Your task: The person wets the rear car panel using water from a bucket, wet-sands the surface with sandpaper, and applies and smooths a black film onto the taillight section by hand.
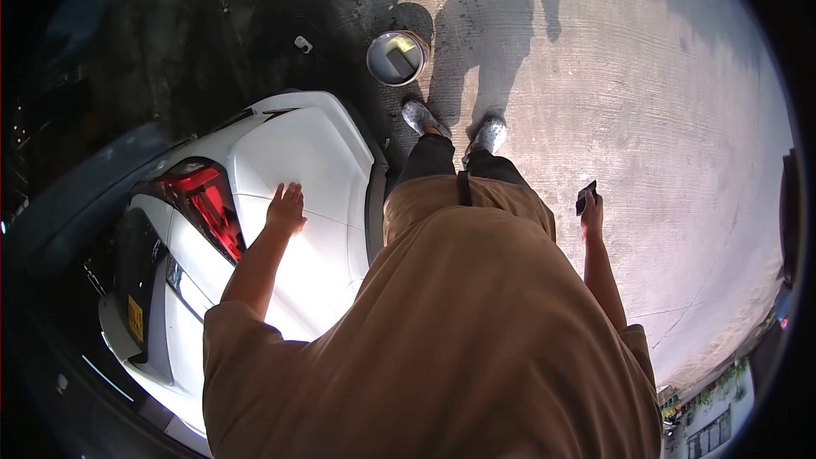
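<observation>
At the far left, the yellow plate [135, 319] sits on the dark lower rear of a white car [299, 146]. To the right of the plate, the red tail light [206, 208] runs slantwise along the bodywork, its long axis going from upper left to lower right. Next comes the left hand [287, 208], spread over the pale panel beside the light, fingers extended away from the body and holding nothing; whether the palm presses on the paint or sits just above it, I cannot tell. Beyond the car, a small pale object [303, 43] lies on the ground, its long axis slanting slightly. Farther right is a round bucket [371, 63], with a dark block [399, 62] and something yellowish inside. Nearer the body, two light-coloured shoes [490, 135] stand on the ribbed concrete, toes pointing forward. Well to the right, out over the concrete and apart from the car, the right hand [591, 211] is closed narrowly around a small dark object [585, 198]. Its long axis tilts, with the upper end pointing forward and to the right.
</observation>
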### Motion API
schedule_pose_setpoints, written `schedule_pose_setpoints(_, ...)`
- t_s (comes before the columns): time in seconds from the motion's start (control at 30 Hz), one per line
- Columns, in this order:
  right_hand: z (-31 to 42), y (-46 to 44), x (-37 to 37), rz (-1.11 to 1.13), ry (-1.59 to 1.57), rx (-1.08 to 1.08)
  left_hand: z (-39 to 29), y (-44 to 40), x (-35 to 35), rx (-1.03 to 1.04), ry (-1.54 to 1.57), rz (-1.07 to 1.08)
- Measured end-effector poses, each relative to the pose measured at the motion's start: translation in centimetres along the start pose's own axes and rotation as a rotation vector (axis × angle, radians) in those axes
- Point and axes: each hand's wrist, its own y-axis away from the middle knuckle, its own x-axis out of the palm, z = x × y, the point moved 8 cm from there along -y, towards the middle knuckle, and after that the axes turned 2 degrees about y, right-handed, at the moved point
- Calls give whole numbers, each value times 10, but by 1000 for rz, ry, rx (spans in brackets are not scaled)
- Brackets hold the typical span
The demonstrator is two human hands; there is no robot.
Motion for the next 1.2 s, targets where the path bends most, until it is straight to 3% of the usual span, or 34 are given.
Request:
schedule_pose_setpoints(0.13,-9,-11,-13,-119,137,-172,35,24,-41,-170,85,-36)
schedule_pose_setpoints(0.3,-3,-7,-26,-63,42,-82,82,4,-59,-223,119,-150)
schedule_pose_setpoints(0.7,12,66,-11,-99,-115,96,120,-107,-75,-95,-2,-181)
schedule_pose_setpoints(0.83,32,100,-4,-193,-38,66,127,-146,-80,-31,5,-153)
schedule_pose_setpoints(0.97,59,156,4,-374,-432,185,126,-187,-80,12,56,-60)
schedule_pose_setpoints(1.07,69,180,18,-366,-851,76,122,-219,-84,21,65,-26)
schedule_pose_setpoints(1.2,96,221,31,-327,-1009,-8,106,-311,-56,24,-2,-61)
